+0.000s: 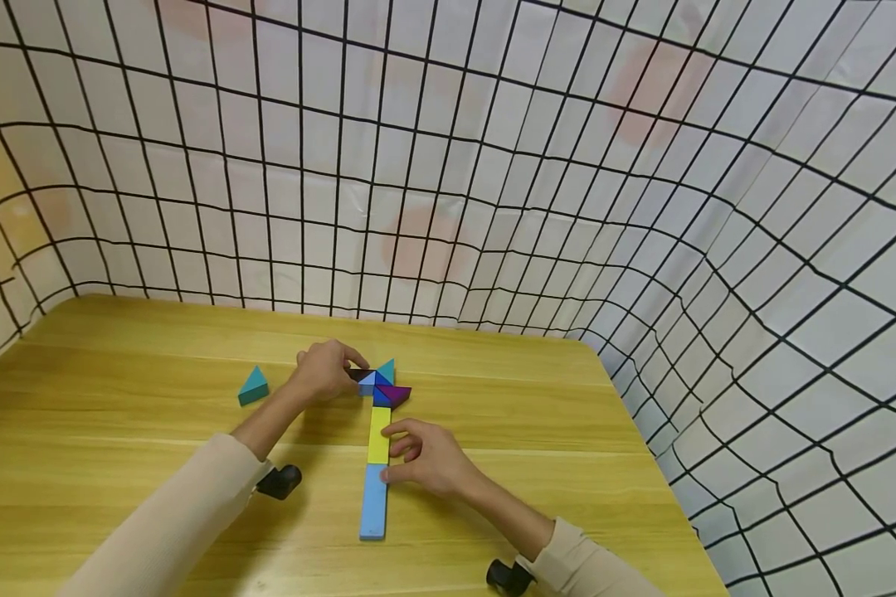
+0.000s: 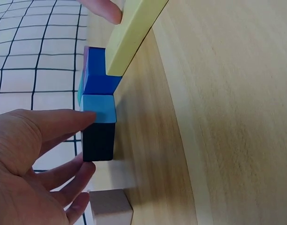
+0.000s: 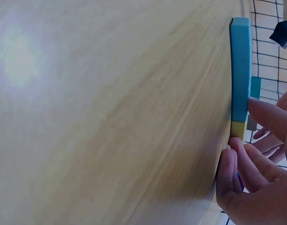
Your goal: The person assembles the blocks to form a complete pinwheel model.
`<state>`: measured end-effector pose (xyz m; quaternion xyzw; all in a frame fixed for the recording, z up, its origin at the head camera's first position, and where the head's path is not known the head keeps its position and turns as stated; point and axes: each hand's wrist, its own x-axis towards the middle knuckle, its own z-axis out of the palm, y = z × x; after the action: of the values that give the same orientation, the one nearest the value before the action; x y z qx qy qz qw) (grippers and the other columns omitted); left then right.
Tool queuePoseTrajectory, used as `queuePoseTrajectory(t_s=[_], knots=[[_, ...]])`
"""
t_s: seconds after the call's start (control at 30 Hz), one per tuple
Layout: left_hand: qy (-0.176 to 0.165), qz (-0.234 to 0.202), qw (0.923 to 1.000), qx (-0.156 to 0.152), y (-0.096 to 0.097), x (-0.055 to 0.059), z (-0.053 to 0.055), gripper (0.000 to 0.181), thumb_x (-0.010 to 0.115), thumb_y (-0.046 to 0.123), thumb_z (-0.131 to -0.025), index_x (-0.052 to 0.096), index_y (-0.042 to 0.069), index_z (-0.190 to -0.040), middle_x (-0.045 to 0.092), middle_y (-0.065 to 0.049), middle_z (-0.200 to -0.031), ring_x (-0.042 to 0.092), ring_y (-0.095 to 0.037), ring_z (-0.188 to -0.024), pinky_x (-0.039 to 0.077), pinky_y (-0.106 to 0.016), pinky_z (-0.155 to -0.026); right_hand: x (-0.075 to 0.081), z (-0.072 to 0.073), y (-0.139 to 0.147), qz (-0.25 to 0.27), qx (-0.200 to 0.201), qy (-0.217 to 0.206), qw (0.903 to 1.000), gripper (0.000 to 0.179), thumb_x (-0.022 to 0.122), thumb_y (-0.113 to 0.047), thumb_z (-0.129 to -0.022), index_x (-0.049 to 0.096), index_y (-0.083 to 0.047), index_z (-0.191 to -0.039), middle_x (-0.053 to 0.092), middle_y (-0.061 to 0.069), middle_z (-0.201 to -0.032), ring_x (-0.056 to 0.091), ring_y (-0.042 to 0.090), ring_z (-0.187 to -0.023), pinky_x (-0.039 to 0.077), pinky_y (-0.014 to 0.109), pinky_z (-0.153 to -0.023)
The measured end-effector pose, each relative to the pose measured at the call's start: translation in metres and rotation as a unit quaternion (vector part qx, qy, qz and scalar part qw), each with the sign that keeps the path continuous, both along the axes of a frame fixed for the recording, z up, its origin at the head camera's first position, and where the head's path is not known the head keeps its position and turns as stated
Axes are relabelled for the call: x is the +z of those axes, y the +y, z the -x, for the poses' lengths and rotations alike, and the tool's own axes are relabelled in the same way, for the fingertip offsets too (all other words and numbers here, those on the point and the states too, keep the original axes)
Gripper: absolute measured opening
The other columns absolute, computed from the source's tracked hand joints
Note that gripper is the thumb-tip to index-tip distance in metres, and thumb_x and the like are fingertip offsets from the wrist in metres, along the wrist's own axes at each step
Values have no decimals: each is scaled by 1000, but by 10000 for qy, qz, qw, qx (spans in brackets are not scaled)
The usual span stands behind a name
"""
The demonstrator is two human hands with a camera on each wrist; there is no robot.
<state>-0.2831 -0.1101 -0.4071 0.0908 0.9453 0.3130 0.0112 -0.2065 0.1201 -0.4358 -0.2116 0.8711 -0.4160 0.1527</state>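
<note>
My left hand [image 1: 327, 371] pinches a black block [image 2: 98, 142] at the head of a row of colored blocks, its thumb touching the adjoining light blue block [image 2: 102, 108]. Beside these lie blue [image 1: 382, 396], purple [image 1: 399, 396] and teal [image 1: 387, 372] blocks. Below them a yellow block [image 1: 378, 435] and a long light blue bar [image 1: 373, 504] form a straight stem. My right hand [image 1: 435, 458] rests along the stem's right side, fingers at the yellow block and thumb at the bar's upper end. Neither stem piece is gripped.
A loose teal triangular block [image 1: 254, 386] lies left of the left hand. In the left wrist view a brown block [image 2: 111, 207] stands past the fingers. Black wire mesh [image 1: 388, 174] over white sheeting borders the wooden tabletop [image 1: 538, 398] behind and at the sides.
</note>
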Motion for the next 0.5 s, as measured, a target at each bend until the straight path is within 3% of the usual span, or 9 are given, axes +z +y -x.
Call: queuePoseTrajectory(t_s=[0.5], knots=[[-30, -33, 10000, 53, 1, -3, 2, 27, 83, 11, -81, 80, 12, -107, 74, -17, -109, 64, -35, -103, 36, -50, -84, 0, 0, -2, -40, -52, 7, 10000, 51, 87, -20, -80, 68, -15, -127, 75, 5, -106, 66, 19, -96, 54, 32, -83]])
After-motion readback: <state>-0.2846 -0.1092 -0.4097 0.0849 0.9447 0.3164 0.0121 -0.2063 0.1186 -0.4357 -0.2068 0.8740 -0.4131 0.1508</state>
